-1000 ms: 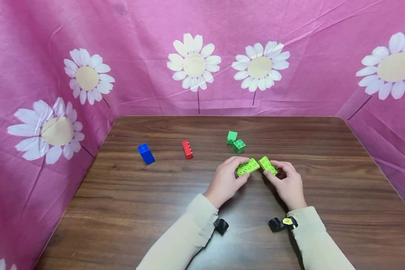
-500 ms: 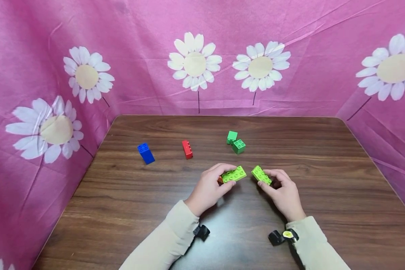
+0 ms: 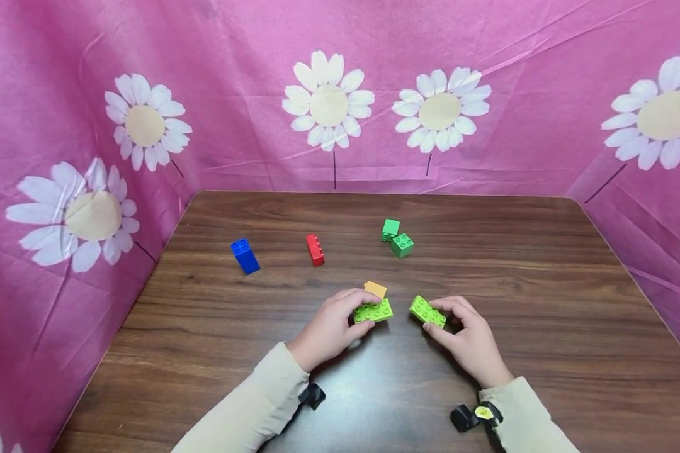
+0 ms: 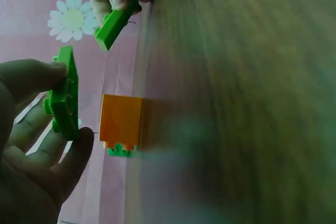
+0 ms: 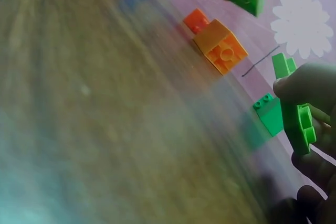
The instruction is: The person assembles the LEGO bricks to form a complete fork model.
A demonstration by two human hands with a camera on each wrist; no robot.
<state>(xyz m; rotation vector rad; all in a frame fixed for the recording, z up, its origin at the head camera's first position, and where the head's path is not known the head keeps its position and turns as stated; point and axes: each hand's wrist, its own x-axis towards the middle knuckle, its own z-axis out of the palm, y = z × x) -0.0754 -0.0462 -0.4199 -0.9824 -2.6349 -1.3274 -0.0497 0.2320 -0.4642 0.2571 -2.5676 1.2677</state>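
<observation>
My left hand [image 3: 331,327] pinches a thin lime-green toy brick [image 3: 378,311], studs up, between thumb and fingers. A matching lime brick [image 3: 428,313] is held the same way by my right hand [image 3: 473,343]. The two bricks are apart, their near ends facing across a small gap. In the left wrist view both are raised above the tabletop. Just beyond the left hand's brick an orange brick [image 3: 376,289] lies on the table, on its side in the right wrist view [image 5: 223,51].
Farther back on the wooden table [image 3: 544,264] lie a blue brick [image 3: 246,257], a red brick [image 3: 315,250] on its side, and two green bricks [image 3: 402,246] close together. A pink flowered cloth [image 3: 232,94] hangs behind and at both sides.
Both hands have come back toward me and to the left with their lime bricks, the left hand farther. The orange brick, hidden before behind the left hand, now shows.
</observation>
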